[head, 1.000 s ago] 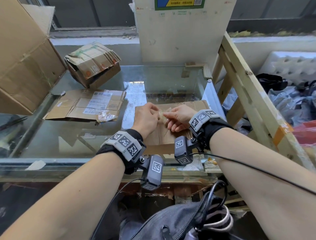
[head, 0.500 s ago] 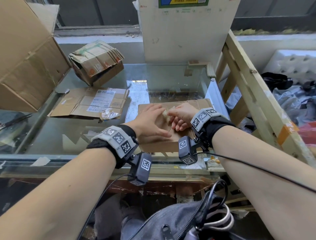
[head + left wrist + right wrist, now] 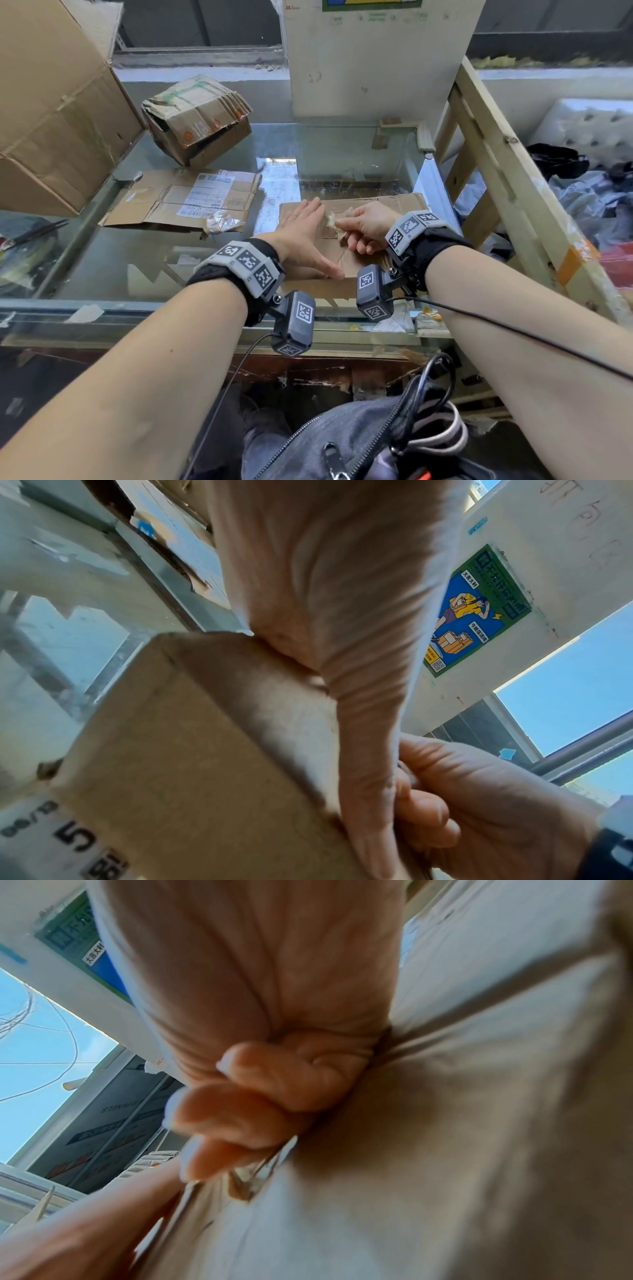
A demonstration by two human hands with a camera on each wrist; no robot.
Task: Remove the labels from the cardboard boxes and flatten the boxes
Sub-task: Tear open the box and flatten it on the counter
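Meanwhile, the left hand [image 3: 301, 233] is pressing flat, fingers straight, on a flattened box [image 3: 387, 209] lying on the glass table [image 3: 102, 274], while the right hand [image 3: 366, 228] is pinching crumpled tape [image 3: 334, 219].

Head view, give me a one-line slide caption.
Left hand presses the flattened box flat while the right hand pinches tape off it.

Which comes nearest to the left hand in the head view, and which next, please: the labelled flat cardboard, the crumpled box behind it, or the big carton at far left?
From the left hand:
1. Labelled flat cardboard, on the glass just to its left.
2. Crumpled box, behind that, towards the wall.
3. Big carton, far left edge.
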